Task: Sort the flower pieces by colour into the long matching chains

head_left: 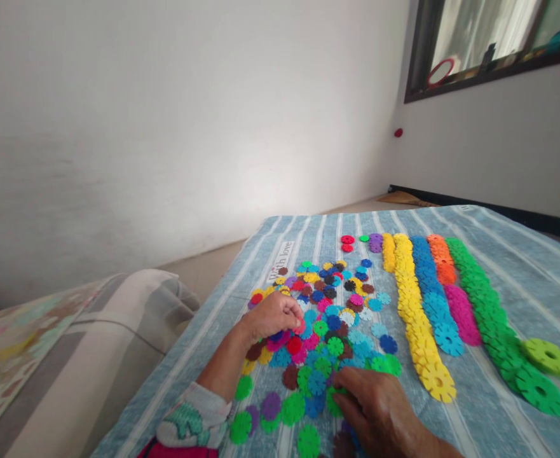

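Many small plastic snowflake discs (pixel 337 318) lie scattered in a loose mix of colours. My left hand (pixel 273 316) pinches a pink disc (pixel 299 327) at the fingertips. My right hand (pixel 372 404) lies over the near edge of the scatter, its fingertips at a green disc (pixel 334 401). To the right, discs stand in overlapping rows: yellow (pixel 416 318), blue (pixel 435 305), orange (pixel 442 259), magenta (pixel 461 315) and green (pixel 487 312). A lime disc (pixel 549 357) rests on the green row's near end.
The discs lie on a blue-and-white striped cloth (pixel 537 280) with a "With love" label (pixel 280 262). A padded striped cushion (pixel 117 318) lies to the left. Behind are a white wall (pixel 165 127), a floor strip and a dark-framed window (pixel 480 51).
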The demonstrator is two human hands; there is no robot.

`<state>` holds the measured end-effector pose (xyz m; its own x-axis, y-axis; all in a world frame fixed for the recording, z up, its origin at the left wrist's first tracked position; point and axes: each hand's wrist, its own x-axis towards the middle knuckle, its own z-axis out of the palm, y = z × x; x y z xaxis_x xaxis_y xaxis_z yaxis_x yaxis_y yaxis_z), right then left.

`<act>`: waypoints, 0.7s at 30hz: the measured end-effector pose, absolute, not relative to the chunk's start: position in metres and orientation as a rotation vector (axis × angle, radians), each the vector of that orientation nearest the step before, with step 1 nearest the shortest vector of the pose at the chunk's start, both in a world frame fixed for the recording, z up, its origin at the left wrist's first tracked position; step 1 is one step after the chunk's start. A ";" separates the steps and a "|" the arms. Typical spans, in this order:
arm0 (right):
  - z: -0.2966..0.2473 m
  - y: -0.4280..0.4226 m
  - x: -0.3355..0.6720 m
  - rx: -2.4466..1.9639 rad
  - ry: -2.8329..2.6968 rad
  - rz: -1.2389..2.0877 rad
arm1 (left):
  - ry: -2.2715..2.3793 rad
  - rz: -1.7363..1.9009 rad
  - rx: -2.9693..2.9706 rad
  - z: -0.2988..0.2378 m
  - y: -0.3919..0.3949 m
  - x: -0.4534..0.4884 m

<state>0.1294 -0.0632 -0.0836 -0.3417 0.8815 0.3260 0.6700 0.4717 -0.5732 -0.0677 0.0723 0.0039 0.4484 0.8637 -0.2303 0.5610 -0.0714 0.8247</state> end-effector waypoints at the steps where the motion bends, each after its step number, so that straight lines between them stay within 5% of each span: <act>1: -0.083 -0.064 0.130 -1.273 -2.110 0.461 | 1.213 0.396 1.747 0.004 0.073 -0.070; 21: -0.025 -0.005 0.050 -1.607 -2.471 0.209 | 1.075 1.283 1.039 -0.023 0.098 -0.092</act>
<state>0.0502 -0.0051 -0.0247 -0.3964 0.9147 0.0788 0.8884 0.4038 -0.2185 -0.0919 0.0977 -0.0234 -0.0026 0.9996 -0.0264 -0.2002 0.0253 0.9794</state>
